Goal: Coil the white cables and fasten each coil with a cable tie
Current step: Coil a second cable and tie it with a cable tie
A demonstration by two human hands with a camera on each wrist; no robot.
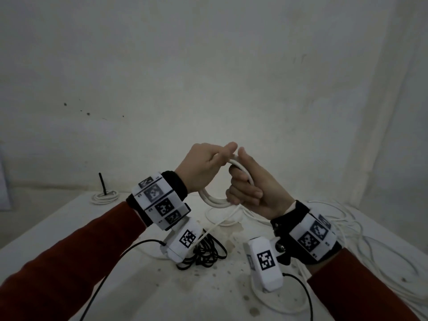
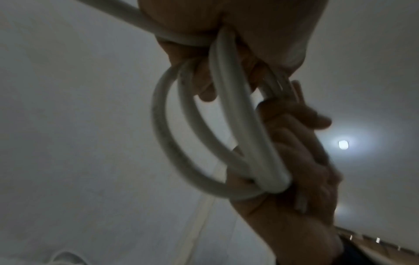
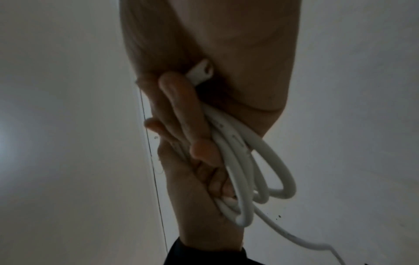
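1. Gripping a white cable coil (image 1: 216, 200) above the table (image 1: 129, 281): right hand (image 1: 252, 188), fingers (image 1: 243, 193) curled tight round the stacked loops (cut cable end poking out by the palm in the right wrist view).
2. Pinching the coil's top strand just beside the right thumb: left hand (image 1: 203, 167), fingers closed on it.
3. Trailing down from below the right fingers to loose white cable (image 1: 370, 249) on the table.
4. Lying well apart, beyond the left hand: finished coil (image 1: 104, 197) with black cable tie (image 1: 102, 183) upright.

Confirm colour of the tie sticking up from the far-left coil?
Black cable tie; head view shows it best.
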